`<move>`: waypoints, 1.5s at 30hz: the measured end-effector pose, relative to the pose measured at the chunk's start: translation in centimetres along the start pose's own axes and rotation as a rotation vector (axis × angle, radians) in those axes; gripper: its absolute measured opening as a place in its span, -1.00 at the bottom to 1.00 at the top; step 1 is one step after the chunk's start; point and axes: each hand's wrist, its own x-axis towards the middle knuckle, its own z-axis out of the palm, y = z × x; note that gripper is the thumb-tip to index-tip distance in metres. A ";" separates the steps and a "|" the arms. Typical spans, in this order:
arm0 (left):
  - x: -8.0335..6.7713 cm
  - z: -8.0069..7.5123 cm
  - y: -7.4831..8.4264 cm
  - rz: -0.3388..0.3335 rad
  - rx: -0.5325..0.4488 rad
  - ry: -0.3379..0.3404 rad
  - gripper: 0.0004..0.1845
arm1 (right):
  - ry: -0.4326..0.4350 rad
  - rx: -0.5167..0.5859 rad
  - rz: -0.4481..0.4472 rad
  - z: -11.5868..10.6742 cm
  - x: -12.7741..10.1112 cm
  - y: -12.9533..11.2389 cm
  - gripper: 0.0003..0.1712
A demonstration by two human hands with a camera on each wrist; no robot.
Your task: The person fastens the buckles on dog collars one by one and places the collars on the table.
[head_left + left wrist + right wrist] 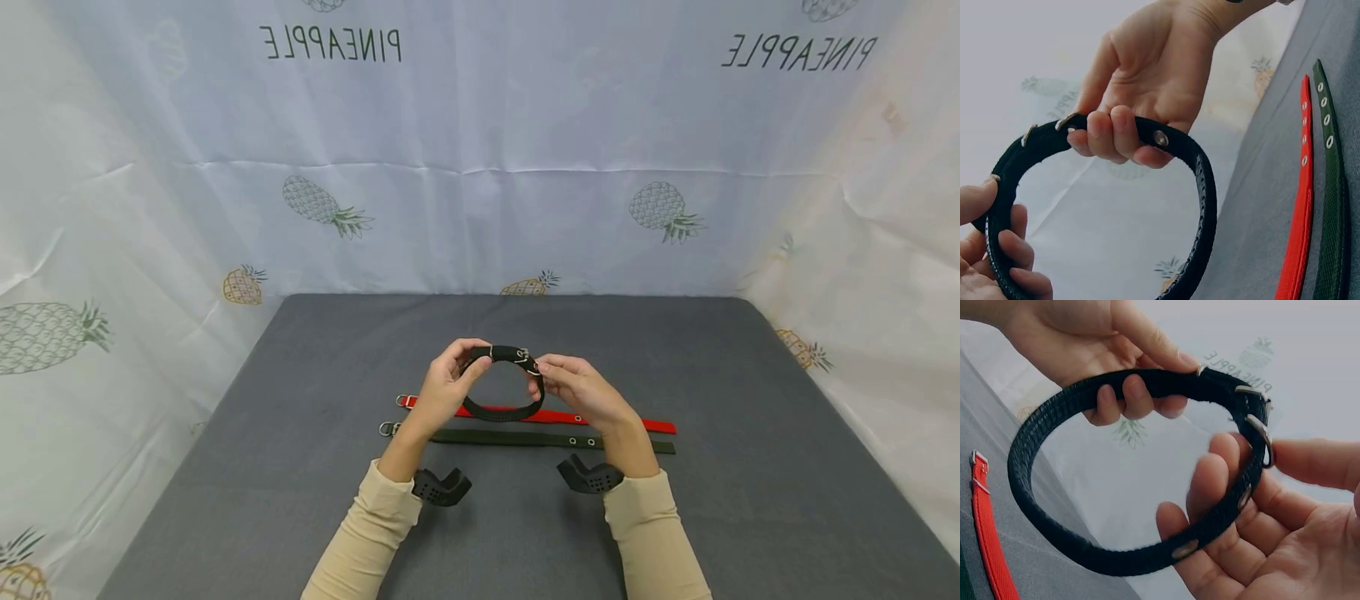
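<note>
Pineapple-printed sheets hang behind and beside a grey counter (pixel 300 467). From the head view, both hands hold a black collar (pixel 504 406) looped into a ring above the counter's middle: the left hand (pixel 444 388) grips its left side, the right hand (pixel 577 388) pinches it near the metal buckle (pixel 525 358). Below them, a red strap (pixel 600 418) and a dark green strap (pixel 517 437) lie flat side by side, parallel to the near edge.

At the left wrist, fingers (pixel 1110 134) curl over the collar's (pixel 1204 206) top band; both straps (pixel 1302 206) lie on the counter at right.

At the right wrist, the thumb and fingers (pixel 1210 481) clasp the collar (pixel 1041 494) beside the buckle (pixel 1259 434).
</note>
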 end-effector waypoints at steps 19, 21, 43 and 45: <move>0.3 -0.7 -0.1 -0.015 0.017 -0.084 -0.68 | 0.051 -0.113 0.018 -0.6 -0.3 -1.4 -0.79; 0.3 -0.8 0.0 -0.029 0.047 -0.094 -0.66 | 0.056 -0.132 0.027 -0.8 -0.5 -1.6 -0.80; -0.7 -2.5 -1.1 -0.024 0.185 -0.093 -0.73 | 0.317 -0.451 0.118 -5.6 -2.2 -1.5 -0.64; -0.7 -2.5 -1.2 -0.022 0.178 -0.089 -0.73 | 0.333 -0.477 0.115 -6.0 -2.3 -1.3 -0.62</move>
